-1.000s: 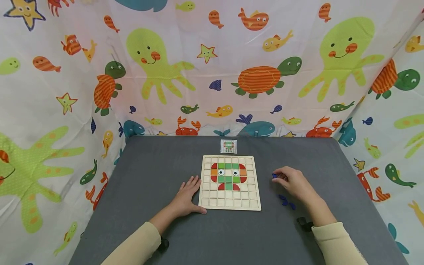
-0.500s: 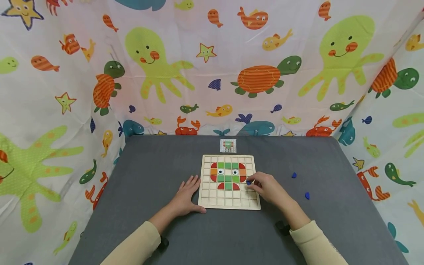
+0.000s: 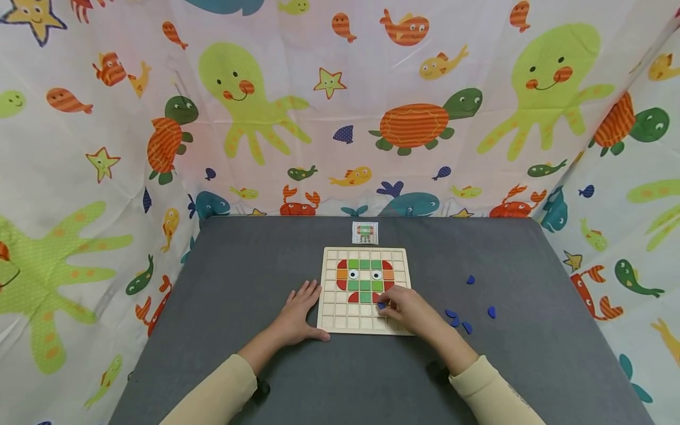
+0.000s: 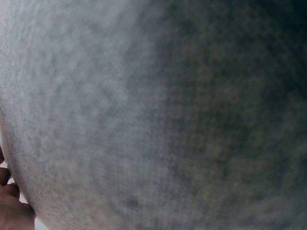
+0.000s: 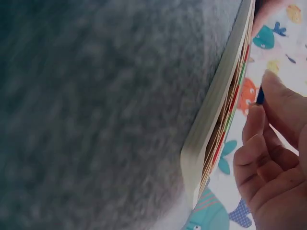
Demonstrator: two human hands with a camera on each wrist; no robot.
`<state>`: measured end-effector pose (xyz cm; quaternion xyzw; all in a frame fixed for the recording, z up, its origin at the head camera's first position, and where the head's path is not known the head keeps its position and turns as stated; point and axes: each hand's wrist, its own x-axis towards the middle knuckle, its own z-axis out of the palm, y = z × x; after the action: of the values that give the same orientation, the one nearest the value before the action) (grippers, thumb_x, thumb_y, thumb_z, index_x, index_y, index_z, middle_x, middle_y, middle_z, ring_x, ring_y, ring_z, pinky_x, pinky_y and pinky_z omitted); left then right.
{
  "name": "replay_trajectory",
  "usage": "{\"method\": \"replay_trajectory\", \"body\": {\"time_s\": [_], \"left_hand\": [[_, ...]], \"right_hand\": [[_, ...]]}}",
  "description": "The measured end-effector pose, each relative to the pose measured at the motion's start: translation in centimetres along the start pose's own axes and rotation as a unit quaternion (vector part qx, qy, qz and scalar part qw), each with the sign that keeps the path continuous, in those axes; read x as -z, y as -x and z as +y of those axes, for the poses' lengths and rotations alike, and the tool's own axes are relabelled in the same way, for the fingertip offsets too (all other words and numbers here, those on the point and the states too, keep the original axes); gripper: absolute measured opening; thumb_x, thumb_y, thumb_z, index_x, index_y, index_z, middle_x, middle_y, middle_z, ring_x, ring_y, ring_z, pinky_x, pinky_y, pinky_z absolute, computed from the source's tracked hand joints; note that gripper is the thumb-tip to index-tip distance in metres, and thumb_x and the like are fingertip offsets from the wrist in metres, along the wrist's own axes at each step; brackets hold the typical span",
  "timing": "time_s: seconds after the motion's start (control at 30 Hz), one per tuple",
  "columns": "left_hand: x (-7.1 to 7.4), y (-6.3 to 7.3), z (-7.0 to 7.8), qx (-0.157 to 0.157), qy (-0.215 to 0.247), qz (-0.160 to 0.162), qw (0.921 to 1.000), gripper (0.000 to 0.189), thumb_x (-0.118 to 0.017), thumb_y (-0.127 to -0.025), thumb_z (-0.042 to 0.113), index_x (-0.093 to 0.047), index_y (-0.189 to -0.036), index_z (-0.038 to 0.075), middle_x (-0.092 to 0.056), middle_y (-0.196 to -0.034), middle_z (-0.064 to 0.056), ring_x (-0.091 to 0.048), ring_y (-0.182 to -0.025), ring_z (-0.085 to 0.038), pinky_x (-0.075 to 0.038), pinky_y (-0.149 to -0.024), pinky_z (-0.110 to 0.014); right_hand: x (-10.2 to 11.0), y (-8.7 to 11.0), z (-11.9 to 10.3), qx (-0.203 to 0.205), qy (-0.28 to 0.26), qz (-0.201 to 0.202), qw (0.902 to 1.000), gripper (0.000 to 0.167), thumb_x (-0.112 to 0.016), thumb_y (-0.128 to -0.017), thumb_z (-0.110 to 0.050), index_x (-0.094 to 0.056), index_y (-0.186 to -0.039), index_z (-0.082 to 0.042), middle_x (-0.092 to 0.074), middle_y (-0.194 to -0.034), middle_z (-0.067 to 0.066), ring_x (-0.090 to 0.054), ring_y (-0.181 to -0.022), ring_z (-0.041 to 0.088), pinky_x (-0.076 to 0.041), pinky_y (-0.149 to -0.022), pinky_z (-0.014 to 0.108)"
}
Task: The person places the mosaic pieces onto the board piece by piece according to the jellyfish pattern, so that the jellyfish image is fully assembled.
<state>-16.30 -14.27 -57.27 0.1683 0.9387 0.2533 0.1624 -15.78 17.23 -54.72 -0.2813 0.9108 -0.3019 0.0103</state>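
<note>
A square wooden grid board [image 3: 334,316] lies on the table, with red, orange and green tiles [image 3: 365,284] and two eye tiles set in its upper and middle cells. My right hand [image 3: 406,310] is over the lower right of the board. Its thumb and index finger pinch a small blue tile [image 5: 260,96], seen edge-on in the right wrist view and just above the board's face. My left hand [image 3: 294,316] lies with fingers spread at the board's left edge, thumb by the lower left corner. In the left wrist view only a few fingers [image 4: 12,206] show at the corner.
Several loose blue tiles [image 3: 454,321] are scattered on the grey table [image 3: 239,265] to the right of the board. A small printed picture card [image 3: 365,232] lies behind the board. A curtain with sea animals [image 3: 319,118] hangs round the table's back and sides.
My right hand has moved left from the loose blue tiles to over the board, carrying one blue tile. The remaining loose tiles have come into view. My left hand has stayed at the board's edge.
</note>
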Motion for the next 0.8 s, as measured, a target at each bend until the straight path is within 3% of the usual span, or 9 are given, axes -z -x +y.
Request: {"method": "replay_trajectory", "body": {"time_s": [0.27, 0.8], "left_hand": [[-0.04, -0.02, -0.04, 0.002, 0.003, 0.002, 1.0000, 0.126, -0.091, -0.065, 0.055, -0.023, -0.162, 0.013, -0.014, -0.170, -0.006, -0.006, -0.158, -0.028, -0.007, -0.125, -0.057], [0.06, -0.03, 0.06, 0.002, -0.005, -0.001, 1.0000, 0.125, -0.090, -0.066, 0.056, -0.023, -0.162, 0.013, -0.013, -0.170, -0.005, -0.005, -0.158, -0.027, -0.007, -0.126, -0.057]], "right_hand": [[-0.96, -0.35, -0.23, -0.020, 0.038, -0.034, 0.9985, 0.020, -0.081, -0.086, -0.015, -0.073, -0.102, -0.007, -0.068, -0.092, 0.002, -0.058, -0.078, 0.009, -0.054, -0.072, 0.030], [-0.85, -0.41, -0.12, -0.012, 0.032, -0.025, 0.9991, 0.021, -0.082, -0.085, -0.014, -0.074, -0.103, -0.006, -0.067, -0.094, 0.004, -0.060, -0.080, 0.010, -0.055, -0.072, 0.029]]}}
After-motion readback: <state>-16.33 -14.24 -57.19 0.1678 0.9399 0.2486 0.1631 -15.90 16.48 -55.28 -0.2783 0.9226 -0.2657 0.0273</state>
